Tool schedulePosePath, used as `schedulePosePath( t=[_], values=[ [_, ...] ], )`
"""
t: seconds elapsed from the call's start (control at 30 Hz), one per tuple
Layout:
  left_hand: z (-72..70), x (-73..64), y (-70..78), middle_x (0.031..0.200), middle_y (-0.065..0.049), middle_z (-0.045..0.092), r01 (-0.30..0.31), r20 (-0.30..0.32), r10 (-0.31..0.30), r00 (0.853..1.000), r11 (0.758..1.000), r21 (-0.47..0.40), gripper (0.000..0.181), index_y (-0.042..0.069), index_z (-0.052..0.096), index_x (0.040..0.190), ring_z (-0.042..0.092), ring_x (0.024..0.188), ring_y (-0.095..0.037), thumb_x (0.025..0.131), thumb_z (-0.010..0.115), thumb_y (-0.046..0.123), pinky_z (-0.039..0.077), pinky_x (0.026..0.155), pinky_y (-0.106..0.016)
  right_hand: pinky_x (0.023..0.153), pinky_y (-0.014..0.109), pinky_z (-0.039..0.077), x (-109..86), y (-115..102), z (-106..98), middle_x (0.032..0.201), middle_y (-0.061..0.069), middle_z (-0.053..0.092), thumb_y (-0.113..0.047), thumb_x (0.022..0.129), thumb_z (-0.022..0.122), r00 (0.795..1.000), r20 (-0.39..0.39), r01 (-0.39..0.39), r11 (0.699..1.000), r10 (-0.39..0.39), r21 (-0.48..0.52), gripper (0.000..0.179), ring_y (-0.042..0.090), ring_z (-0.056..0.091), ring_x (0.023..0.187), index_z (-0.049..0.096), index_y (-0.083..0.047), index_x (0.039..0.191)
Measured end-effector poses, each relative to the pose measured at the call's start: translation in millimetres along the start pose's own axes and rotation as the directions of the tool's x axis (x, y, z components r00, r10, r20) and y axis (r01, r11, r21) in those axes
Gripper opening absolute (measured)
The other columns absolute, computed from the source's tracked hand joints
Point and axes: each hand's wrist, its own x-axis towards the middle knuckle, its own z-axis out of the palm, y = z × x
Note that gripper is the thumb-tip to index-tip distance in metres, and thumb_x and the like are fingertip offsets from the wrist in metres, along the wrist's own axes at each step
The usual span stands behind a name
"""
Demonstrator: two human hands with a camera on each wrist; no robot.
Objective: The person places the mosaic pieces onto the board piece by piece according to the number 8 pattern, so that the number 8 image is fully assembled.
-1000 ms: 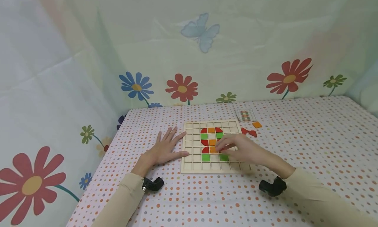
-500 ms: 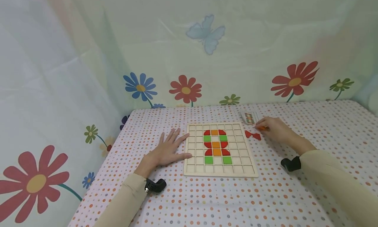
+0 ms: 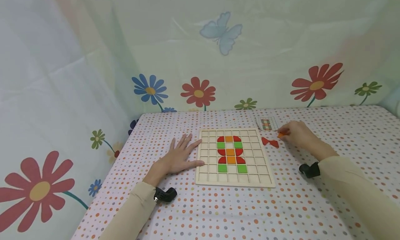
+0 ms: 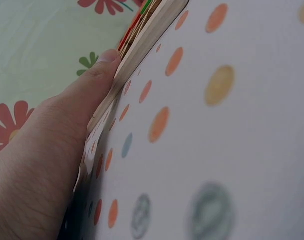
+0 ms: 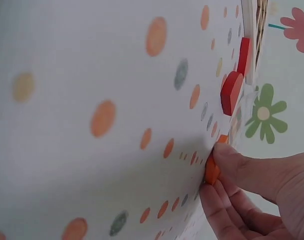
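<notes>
My right hand [image 3: 298,134] pinches an orange square tile [image 5: 211,167] between thumb and fingertips, low over the cloth to the right of the board. Spread flat, my left hand [image 3: 176,158] lies at the left edge of the wooden grid board [image 3: 259,170], its thumb and index fingertip on the rim. Red, green and orange tiles sit in the board's middle columns, with orange squares [image 3: 230,152] between red rounded pieces and green squares [image 3: 222,168] lower down. Two red pieces [image 3: 270,142] lie on the cloth between the board and my right hand.
A small pattern card [image 3: 266,123] with a printed grid lies behind the board's right corner. The dotted tablecloth [image 3: 200,212] covers the table. A flowered curtain [image 3: 175,52] hangs behind and at the left.
My right hand has left the board's middle, moved right past the red pieces, and taken hold of the orange tile that lay there. My left hand stays at the board's edge.
</notes>
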Motion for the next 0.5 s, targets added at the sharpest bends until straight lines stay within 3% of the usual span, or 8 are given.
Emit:
schedulePosePath(
  t=[0.2,0.5],
  values=[
    [-0.3,-1.6,0.4,0.176,-0.011,0.003,-0.011,-0.017,0.011,1.0,1.0,-0.006,0.091,0.031,0.018,0.169,-0.004,0.162,-0.034,0.096,0.049,0.076,-0.007,0.124,-0.066,0.091,0.06,0.053,-3.0,-1.2,-4.2,0.115,0.037,0.065,0.009,0.092,0.071,1.0,-0.027,-0.01,0.999,0.011,0.036,0.031,0.05,0.062,0.104,0.065,0.021,0.12],
    [0.2,-2.0,2.5,0.176,-0.011,0.004,-0.008,-0.019,0.008,1.0,1.0,0.006,0.091,0.031,0.019,0.169,-0.003,0.162,-0.034,0.095,0.049,0.076,-0.006,0.124,-0.066,0.084,0.057,0.054,-13.2,0.8,-3.5,0.1,0.03,0.069,0.011,0.085,0.078,0.993,-0.111,0.033,0.998,-0.027,0.052,0.028,0.044,0.065,0.092,0.069,0.018,0.11]
  ],
)
